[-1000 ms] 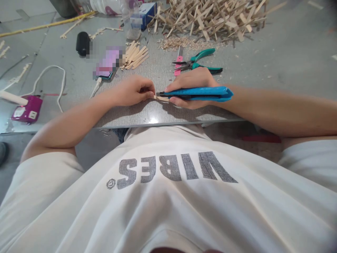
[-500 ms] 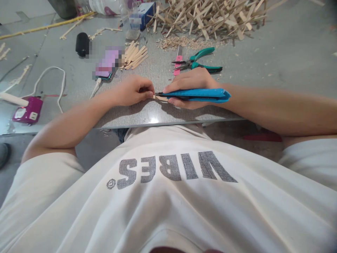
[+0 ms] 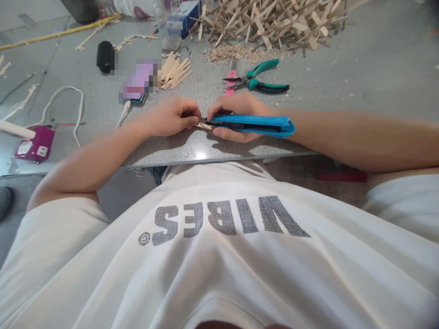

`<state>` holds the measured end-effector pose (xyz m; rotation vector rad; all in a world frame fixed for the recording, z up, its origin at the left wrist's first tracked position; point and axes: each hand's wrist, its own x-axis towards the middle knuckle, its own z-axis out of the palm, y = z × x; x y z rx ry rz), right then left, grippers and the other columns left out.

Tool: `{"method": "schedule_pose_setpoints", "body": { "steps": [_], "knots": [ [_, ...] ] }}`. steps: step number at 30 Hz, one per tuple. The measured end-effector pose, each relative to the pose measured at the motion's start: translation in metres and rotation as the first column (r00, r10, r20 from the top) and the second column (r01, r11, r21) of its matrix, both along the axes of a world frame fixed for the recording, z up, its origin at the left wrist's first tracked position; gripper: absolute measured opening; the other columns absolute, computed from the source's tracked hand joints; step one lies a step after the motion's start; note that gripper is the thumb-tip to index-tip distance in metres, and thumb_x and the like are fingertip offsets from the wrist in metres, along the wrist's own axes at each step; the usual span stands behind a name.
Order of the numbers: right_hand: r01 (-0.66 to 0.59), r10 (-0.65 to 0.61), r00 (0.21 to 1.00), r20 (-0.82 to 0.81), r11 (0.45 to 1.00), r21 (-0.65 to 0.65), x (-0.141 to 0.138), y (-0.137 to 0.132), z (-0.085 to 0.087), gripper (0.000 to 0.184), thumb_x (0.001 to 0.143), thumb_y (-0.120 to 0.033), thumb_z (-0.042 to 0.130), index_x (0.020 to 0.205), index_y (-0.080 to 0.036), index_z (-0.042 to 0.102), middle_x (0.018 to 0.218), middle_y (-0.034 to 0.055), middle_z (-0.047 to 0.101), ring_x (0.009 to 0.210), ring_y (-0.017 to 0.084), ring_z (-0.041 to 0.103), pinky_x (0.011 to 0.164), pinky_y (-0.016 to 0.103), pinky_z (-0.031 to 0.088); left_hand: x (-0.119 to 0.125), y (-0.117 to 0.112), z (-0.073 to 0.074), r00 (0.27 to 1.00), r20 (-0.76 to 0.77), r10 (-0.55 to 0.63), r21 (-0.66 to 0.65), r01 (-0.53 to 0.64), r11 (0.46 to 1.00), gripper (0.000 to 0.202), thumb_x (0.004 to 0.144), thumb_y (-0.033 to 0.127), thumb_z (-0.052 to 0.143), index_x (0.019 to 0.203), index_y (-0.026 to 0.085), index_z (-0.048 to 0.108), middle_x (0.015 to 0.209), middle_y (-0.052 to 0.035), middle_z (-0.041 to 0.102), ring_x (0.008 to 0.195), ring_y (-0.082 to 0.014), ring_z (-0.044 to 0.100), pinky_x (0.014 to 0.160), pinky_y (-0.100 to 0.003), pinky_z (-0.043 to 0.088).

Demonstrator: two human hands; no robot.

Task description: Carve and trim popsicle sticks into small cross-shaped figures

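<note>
My right hand point(image 3: 236, 106) is closed around a blue utility knife point(image 3: 270, 124), whose tip points left toward my other hand. Between the hands, close to the table's front edge, a short length of pale wooden stick point(image 3: 205, 126) shows under the knife tip. My left hand point(image 3: 176, 118) pinches the far end of this stick with thumb and forefinger. The exact contact of blade and wood is too small to make out. Beyond my right hand lie green-handled pliers point(image 3: 255, 83) and a pink-handled blade point(image 3: 231, 82).
A tall heap of wooden sticks point(image 3: 270, 20) with shavings point(image 3: 236, 54) stands at the back. Nearer are a small stick pile point(image 3: 174, 71), a phone point(image 3: 139, 82) on a white cable, a black case point(image 3: 105, 56) and a purple device point(image 3: 36, 145) at left.
My right hand and the knife have shifted slightly left, and the knife has rolled so more of its slotted side shows. Less of the stick is visible. My left hand stays nearly in place.
</note>
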<state>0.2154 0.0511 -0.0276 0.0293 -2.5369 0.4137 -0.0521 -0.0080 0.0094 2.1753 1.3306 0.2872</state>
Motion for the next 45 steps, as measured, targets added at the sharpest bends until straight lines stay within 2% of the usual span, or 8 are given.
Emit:
{"method": "schedule_pose_setpoints", "body": {
  "steps": [7,11,15,19,25,31,39,45],
  "knots": [
    [-0.058,0.058,0.998,0.0,0.997,-0.056,-0.004,0.0004,0.0018,0.049,0.123,-0.059,0.041,0.123,-0.015,0.062,0.095,-0.0026,0.068,0.081,0.007,0.06,0.078,0.019,0.052,-0.0003,0.0006,0.002,0.999,0.047,0.0,-0.054,0.003,0.999,0.011,0.093,0.03,0.065,0.088,0.022,0.07,0.077,-0.0013,0.07,0.075,-0.0183,0.057,0.079,-0.039,0.044],
    [-0.08,0.083,0.996,0.014,0.988,-0.133,-0.004,-0.0007,0.0026,0.048,0.123,-0.057,0.042,0.124,-0.013,0.063,0.097,-0.001,0.069,0.081,0.008,0.06,0.08,0.021,0.053,-0.0008,0.0026,0.0019,0.998,0.07,0.008,-0.104,0.0,0.995,0.012,0.092,0.034,0.066,0.088,0.023,0.071,0.077,-0.0013,0.071,0.076,-0.0185,0.058,0.077,-0.039,0.043],
    [-0.113,0.113,0.994,-0.009,0.978,-0.177,-0.0032,-0.0027,0.0027,0.045,0.123,-0.05,0.046,0.131,-0.012,0.067,0.097,-0.0015,0.071,0.077,0.006,0.06,0.076,0.019,0.05,-0.0008,0.0022,0.0021,0.999,0.049,0.022,-0.094,-0.018,0.995,0.014,0.093,0.037,0.068,0.094,0.024,0.074,0.081,-0.0009,0.074,0.08,-0.019,0.06,0.078,-0.039,0.044],
    [-0.127,0.123,0.992,-0.034,0.976,-0.176,-0.0027,-0.0029,0.0031,0.04,0.122,-0.044,0.051,0.128,-0.01,0.071,0.099,0.0003,0.074,0.078,0.005,0.061,0.076,0.019,0.05,-0.0004,0.0012,0.0035,0.999,0.043,0.02,-0.074,-0.017,0.997,0.013,0.092,0.034,0.066,0.091,0.024,0.073,0.079,0.0004,0.073,0.077,-0.017,0.059,0.078,-0.038,0.044],
    [-0.078,0.084,0.996,0.031,0.984,-0.162,-0.0005,0.0,0.0015,0.051,0.123,-0.056,0.043,0.133,-0.014,0.07,0.105,0.0001,0.078,0.084,0.006,0.066,0.08,0.02,0.053,0.0009,0.0006,0.006,1.0,0.005,0.016,-0.053,-0.016,0.998,0.014,0.09,0.035,0.064,0.089,0.024,0.071,0.077,-0.0014,0.073,0.077,-0.0191,0.063,0.077,-0.038,0.044],
    [-0.069,0.08,0.993,0.084,0.99,-0.122,-0.0002,0.0001,0.002,0.05,0.124,-0.055,0.039,0.134,-0.015,0.067,0.11,0.004,0.078,0.087,0.009,0.068,0.085,0.026,0.058,0.0015,-0.0016,0.006,0.999,0.032,0.029,-0.086,-0.026,0.996,0.016,0.09,0.039,0.067,0.094,0.025,0.075,0.081,-0.001,0.075,0.08,-0.0192,0.06,0.08,-0.04,0.044],
    [-0.019,0.033,0.993,0.114,0.992,-0.124,-0.0012,0.0006,0.0026,0.062,0.123,-0.065,0.035,0.129,-0.016,0.071,0.102,0.0015,0.078,0.085,0.007,0.07,0.085,0.023,0.062,-0.0016,0.0022,-0.0007,0.991,0.113,0.069,-0.176,-0.048,0.983,0.035,0.087,0.049,0.079,0.111,0.024,0.076,0.085,-0.0029,0.075,0.089,-0.0224,0.064,0.08,-0.041,0.045],
    [-0.053,0.068,0.994,0.091,0.987,-0.155,-0.0029,-0.0024,0.0025,0.059,0.122,-0.063,0.035,0.124,-0.016,0.07,0.101,0.004,0.076,0.084,0.01,0.067,0.084,0.028,0.06,-0.0014,-0.0006,-0.0001,0.986,0.157,0.047,-0.188,-0.017,0.982,0.031,0.088,0.05,0.079,0.101,0.027,0.065,0.082,-0.0003,0.07,0.085,-0.0199,0.059,0.08,-0.04,0.045]
  ]
}}
